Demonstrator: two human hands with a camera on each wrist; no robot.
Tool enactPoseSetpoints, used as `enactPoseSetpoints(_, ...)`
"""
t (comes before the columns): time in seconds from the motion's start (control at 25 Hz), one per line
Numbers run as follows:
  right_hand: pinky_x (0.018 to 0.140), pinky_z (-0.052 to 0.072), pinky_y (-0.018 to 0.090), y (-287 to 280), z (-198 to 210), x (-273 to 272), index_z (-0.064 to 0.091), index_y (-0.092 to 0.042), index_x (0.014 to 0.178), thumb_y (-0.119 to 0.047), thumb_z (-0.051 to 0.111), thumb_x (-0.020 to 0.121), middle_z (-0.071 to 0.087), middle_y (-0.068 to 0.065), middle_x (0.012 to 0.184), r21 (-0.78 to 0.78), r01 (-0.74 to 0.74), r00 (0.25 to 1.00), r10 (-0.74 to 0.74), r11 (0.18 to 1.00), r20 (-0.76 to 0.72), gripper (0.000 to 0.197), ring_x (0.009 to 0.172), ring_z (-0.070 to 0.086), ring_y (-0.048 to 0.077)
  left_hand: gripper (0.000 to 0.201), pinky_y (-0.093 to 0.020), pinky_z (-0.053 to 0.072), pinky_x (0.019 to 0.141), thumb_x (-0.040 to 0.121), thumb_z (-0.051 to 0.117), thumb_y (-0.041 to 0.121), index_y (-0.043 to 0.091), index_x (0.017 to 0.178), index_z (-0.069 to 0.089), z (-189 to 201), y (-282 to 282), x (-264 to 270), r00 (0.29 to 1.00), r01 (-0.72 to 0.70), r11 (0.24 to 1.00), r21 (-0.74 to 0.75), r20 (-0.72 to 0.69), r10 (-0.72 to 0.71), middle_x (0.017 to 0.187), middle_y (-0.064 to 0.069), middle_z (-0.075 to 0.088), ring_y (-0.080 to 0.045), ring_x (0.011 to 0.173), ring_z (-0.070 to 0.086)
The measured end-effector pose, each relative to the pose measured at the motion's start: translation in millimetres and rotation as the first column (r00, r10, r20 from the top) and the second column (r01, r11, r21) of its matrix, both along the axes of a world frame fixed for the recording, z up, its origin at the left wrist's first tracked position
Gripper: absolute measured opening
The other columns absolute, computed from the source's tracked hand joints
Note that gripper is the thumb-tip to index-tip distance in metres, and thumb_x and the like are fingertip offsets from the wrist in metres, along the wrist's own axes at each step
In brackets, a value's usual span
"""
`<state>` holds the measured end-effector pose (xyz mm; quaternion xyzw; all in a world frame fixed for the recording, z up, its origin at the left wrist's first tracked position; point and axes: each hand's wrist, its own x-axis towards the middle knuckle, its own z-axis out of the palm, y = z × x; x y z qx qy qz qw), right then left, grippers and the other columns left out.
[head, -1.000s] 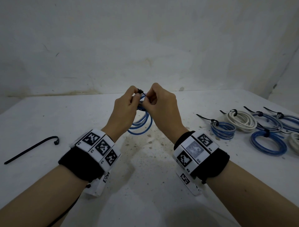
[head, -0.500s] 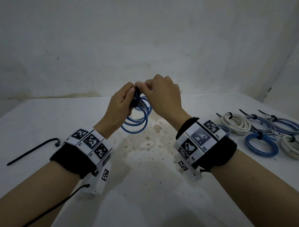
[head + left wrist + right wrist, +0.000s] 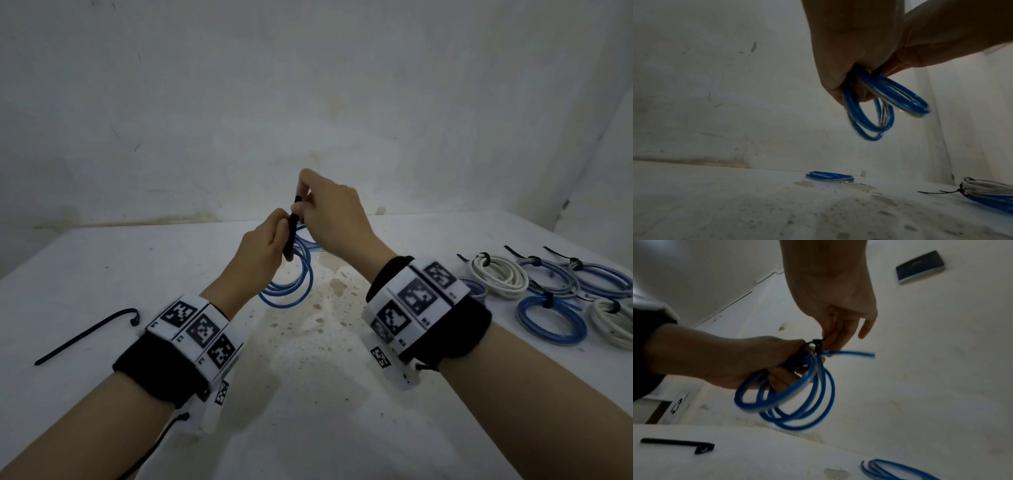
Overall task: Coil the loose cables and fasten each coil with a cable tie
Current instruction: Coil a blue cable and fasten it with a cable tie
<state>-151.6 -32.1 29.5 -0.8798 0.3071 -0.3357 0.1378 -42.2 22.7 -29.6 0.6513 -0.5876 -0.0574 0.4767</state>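
Note:
My left hand [image 3: 270, 236] grips a blue cable coil [image 3: 291, 281] above the middle of the white table [image 3: 102, 274]; the loops [image 3: 879, 113] hang below the fingers. A black cable tie [image 3: 291, 229] is wrapped round the top of the coil. My right hand [image 3: 325, 216] pinches the tie's free end and holds it up above the left hand. In the right wrist view the tie's head [image 3: 817, 343] sits at the coil's top, where a loose cable end [image 3: 849, 353] sticks out.
A spare black cable tie [image 3: 85, 334] lies on the table at the left. Several tied coils, blue [image 3: 551, 318] and white [image 3: 500, 277], lie at the right. Another blue coil [image 3: 829, 177] lies flat near the back wall.
My right hand has risen above the left, drawing the tie's end upward through its head. The coil has swung slightly left and the head view has shifted.

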Motion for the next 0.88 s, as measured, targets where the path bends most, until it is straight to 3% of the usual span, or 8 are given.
enactPoseSetpoints(0.12, 0.062, 0.045, 0.041, 8.3, -1.4, 2.6, 0.037, -0.013, 0.092, -0.001, 0.039, 0.092, 0.058, 0.006, 0.069, -0.134, -0.043, 0.977, 0.07, 0.99, 0.203, 0.013, 0.063, 0.059, 0.035, 0.03, -0.017, 0.031, 0.045, 0.102, 0.024, 0.02, 0.02, 0.077, 0.04, 4.9, -2.0, -4.9, 0.989, -0.008, 0.996, -0.094, -0.15, -0.006, 0.058, -0.001, 0.051, -0.004, 0.039, 0.04)
enactPoseSetpoints(0.24, 0.065, 0.051, 0.046, 5.5, 2.1, 6.3, 0.034, -0.015, 0.093, 0.003, 0.035, 0.09, 0.057, 0.008, 0.083, 0.105, -0.06, 0.937, 0.02, 0.993, 0.347, 0.018, 0.07, 0.062, 0.035, 0.027, -0.012, 0.032, 0.044, 0.102, 0.027, 0.019, 0.016, 0.082, 0.044, 11.3, 2.3, -12.2, 0.986, -0.005, 0.963, -0.269, -0.164, -0.04, 0.057, 0.004, 0.048, -0.004, 0.043, 0.041)
enactPoseSetpoints(0.32, 0.066, 0.052, 0.041, 2.8, 5.0, 9.8, 0.036, -0.014, 0.092, 0.001, 0.033, 0.092, 0.056, 0.009, 0.087, 0.307, -0.093, 0.895, -0.055, 0.947, 0.442, 0.015, 0.072, 0.061, 0.031, 0.021, -0.011, 0.033, 0.046, 0.102, 0.031, 0.02, 0.012, 0.092, 0.047, 13.0, 7.8, -17.0, 0.986, 0.034, 0.933, -0.358, -0.141, -0.09, 0.059, 0.009, 0.051, -0.003, 0.047, 0.045)
enactPoseSetpoints(0.48, 0.058, 0.045, 0.031, -0.3, 3.8, 12.4, 0.04, -0.011, 0.092, -0.008, 0.035, 0.097, 0.052, 0.007, 0.064, 0.549, -0.223, 0.798, -0.172, 0.805, 0.577, 0.008, 0.053, 0.05, 0.016, 0.014, -0.007, 0.035, 0.052, 0.093, 0.052, 0.016, 0.015, 0.106, 0.046, 18.2, 14.0, -23.7, 0.955, 0.106, 0.912, -0.397, -0.214, -0.204, 0.067, 0.012, 0.058, 0.004, 0.05, 0.05)
enactPoseSetpoints(0.56, 0.05, 0.043, 0.025, -0.5, 2.8, 9.3, 0.043, -0.009, 0.097, -0.008, 0.036, 0.098, 0.049, 0.004, 0.058, 0.644, -0.318, 0.778, -0.196, 0.696, 0.596, 0.007, 0.049, 0.047, 0.014, 0.018, -0.011, 0.037, 0.05, 0.088, 0.058, 0.009, 0.02, 0.1, 0.052, 21.8, 15.6, -22.8, 0.955, 0.143, 0.93, -0.34, -0.198, -0.22, 0.073, 0.005, 0.058, 0.003, 0.051, 0.05)
enactPoseSetpoints(0.68, 0.048, 0.049, 0.022, -2.6, 5.2, 1.7, 0.046, -0.009, 0.11, -0.017, 0.038, 0.1, 0.056, 0.004, 0.065, 0.656, -0.362, 0.831, -0.09, 0.662, 0.549, 0.015, 0.052, 0.056, 0.012, 0.016, -0.013, 0.038, 0.046, 0.089, 0.058, 0.011, 0.024, 0.089, 0.05, 21.2, 15.4, -17.0, 0.965, 0.102, 0.951, -0.29, -0.203, -0.165, 0.072, 0.003, 0.058, 0.0, 0.05, 0.049)
enactPoseSetpoints(0.8, 0.077, 0.051, 0.032, 4.3, -3.4, -2.2, 0.043, -0.015, 0.118, -0.026, 0.042, 0.098, 0.06, 0.003, 0.094, 0.451, -0.299, 0.936, 0.168, 0.841, 0.308, 0.023, 0.084, 0.061, 0.016, 0.008, -0.014, 0.037, 0.045, 0.092, 0.053, 0.022, 0.022, 0.087, 0.047, 19.2, 10.8, -3.2, 0.931, -0.117, 0.938, -0.327, -0.365, -0.011, 0.065, 0.001, 0.051, 0.0, 0.049, 0.046)
enactPoseSetpoints(0.88, 0.087, 0.049, 0.034, 13.7, -18.3, -0.7, 0.034, -0.016, 0.131, -0.022, 0.05, 0.094, 0.055, 0.007, 0.118, 0.228, -0.281, 0.957, 0.29, 0.932, -0.007, 0.041, 0.101, 0.057, 0.02, 0.01, -0.014, 0.035, 0.044, 0.094, 0.05, 0.027, 0.018, 0.089, 0.047, 17.5, 7.9, 3.3, 0.902, -0.194, 0.933, -0.305, -0.43, 0.047, 0.062, 0.0, 0.047, 0.0, 0.045, 0.042)
